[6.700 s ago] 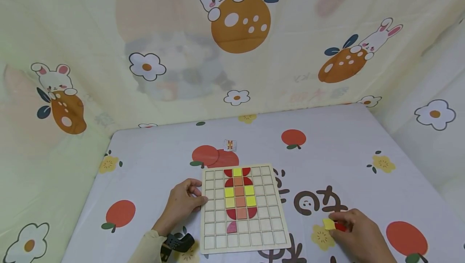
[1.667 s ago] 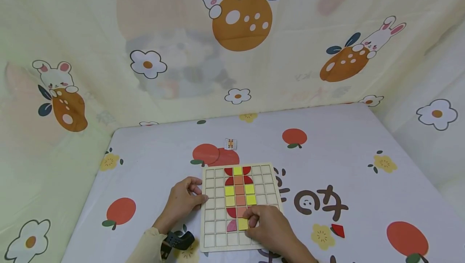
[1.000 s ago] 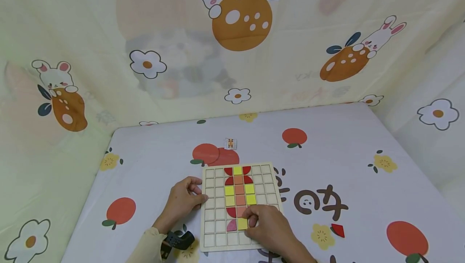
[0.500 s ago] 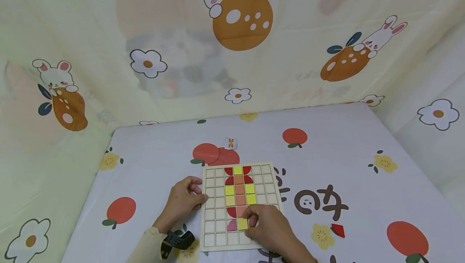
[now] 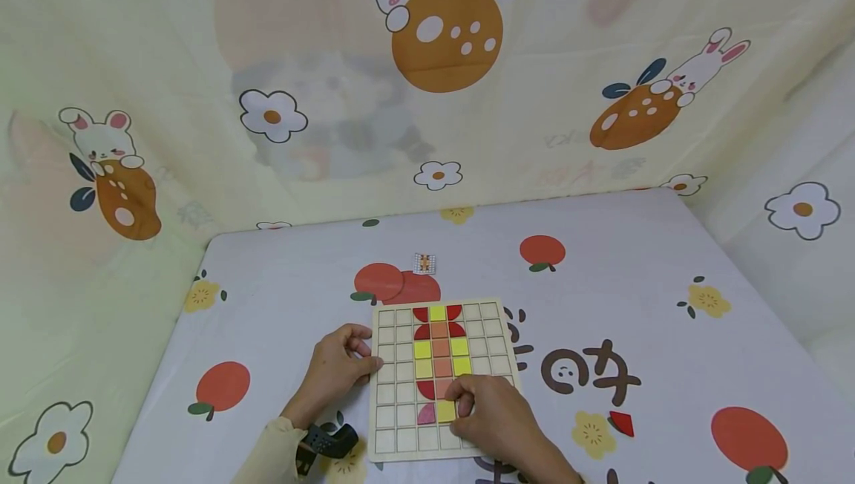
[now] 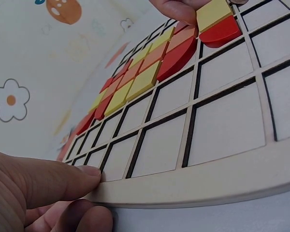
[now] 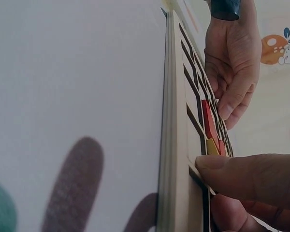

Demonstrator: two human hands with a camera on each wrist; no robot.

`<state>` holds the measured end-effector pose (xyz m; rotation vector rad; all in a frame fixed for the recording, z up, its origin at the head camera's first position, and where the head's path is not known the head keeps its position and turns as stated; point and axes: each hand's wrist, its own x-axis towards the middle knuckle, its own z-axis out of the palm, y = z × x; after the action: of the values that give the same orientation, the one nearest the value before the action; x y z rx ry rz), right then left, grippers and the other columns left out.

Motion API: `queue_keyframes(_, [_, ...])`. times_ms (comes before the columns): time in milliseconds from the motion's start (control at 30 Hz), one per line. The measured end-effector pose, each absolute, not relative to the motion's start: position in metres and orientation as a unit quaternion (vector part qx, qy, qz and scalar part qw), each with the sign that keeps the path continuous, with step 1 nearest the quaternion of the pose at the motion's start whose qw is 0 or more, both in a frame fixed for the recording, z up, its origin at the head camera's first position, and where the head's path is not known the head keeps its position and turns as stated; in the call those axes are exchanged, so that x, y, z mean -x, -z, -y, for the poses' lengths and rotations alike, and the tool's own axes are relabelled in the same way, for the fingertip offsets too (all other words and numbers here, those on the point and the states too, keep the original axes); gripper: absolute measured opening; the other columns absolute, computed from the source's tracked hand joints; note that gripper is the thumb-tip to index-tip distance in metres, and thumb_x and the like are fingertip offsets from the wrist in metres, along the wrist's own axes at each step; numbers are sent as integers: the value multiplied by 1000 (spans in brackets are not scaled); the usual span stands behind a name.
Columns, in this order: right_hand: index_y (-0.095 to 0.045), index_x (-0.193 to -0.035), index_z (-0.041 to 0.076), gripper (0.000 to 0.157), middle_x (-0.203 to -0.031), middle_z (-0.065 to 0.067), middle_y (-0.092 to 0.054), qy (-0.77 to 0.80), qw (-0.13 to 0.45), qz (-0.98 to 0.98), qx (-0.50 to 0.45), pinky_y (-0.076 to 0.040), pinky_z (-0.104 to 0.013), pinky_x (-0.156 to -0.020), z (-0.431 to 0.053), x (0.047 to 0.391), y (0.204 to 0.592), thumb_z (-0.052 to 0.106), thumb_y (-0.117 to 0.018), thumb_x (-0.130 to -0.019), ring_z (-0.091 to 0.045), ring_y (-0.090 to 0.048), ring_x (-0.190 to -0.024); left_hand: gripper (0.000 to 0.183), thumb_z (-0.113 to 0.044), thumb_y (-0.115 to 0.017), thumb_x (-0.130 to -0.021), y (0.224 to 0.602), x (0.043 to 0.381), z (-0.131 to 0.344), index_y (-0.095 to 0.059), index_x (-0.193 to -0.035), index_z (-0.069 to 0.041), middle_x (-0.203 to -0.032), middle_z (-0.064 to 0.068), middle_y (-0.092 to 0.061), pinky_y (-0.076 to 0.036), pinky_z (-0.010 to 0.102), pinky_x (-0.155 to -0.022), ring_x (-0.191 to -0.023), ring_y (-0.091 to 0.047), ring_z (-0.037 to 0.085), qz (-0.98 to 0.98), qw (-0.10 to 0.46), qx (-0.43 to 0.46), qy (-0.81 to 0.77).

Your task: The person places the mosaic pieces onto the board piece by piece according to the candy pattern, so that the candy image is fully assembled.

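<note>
A square wooden grid board (image 5: 394,419) lies on the table with coloured tiles down its middle columns. My left hand (image 5: 334,369) grips its left edge, thumb (image 6: 77,181) on the rim in the left wrist view and fingers curled below. Thumb and fingertips of my right hand (image 5: 497,417) pinch a yellow square tile (image 5: 445,412) at a cell in the second row from the near edge. Just left of that tile sits a rounded red piece (image 6: 221,33), pinkish in the head view. My right hand hides several cells at the lower right.
Another red rounded piece (image 5: 622,424) lies on the cloth right of the board. Beyond the far edge rests a small printed pattern card (image 5: 424,263). A patterned curtain (image 5: 548,46) hangs behind the table.
Since the oldest frame my right hand has brought the yellow tile leftward onto the board, and the red piece stays behind on the cloth. In the last frames both hands keep almost still.
</note>
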<state>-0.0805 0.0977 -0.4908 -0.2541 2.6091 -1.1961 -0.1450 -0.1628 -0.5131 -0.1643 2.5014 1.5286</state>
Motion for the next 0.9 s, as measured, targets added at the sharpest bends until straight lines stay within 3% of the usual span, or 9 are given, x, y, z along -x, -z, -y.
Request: queue_keyframes(900, [-71, -88, 23, 31, -70, 12, -53, 397, 123, -905, 88, -37, -24, -55, -99, 78, 489, 4, -84, -67, -5, -47, -63, 42, -4, -85, -84, 513, 145, 164, -65, -121, -2, -88, 6, -61, -57, 25, -57, -66, -59, 17, -849, 103, 54, -515])
